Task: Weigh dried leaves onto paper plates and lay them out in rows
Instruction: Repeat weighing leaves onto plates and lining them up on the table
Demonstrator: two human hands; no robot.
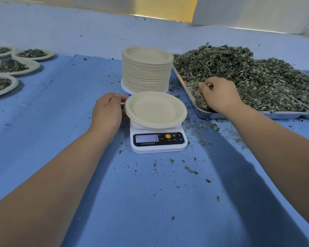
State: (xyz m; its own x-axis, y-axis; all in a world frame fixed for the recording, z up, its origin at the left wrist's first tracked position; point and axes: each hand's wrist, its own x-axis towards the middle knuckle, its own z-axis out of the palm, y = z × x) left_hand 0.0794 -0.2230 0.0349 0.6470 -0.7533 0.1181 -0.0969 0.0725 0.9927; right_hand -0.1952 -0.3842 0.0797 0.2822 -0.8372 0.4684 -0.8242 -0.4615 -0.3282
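Bench (150, 202) open near side & mid-left. Scale (158, 145) w/ plate (155, 109) blocks centre, stack (146, 72) right behind it. Tray (278, 114) of leaves (248, 77) walls right; filled plates (12, 66) far left. Narrow gap betw. scale & tray.

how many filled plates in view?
4, all far left: back plate, right plate, middle plate, near plate. Rim slivers at the frame edge hint at more, cut off.
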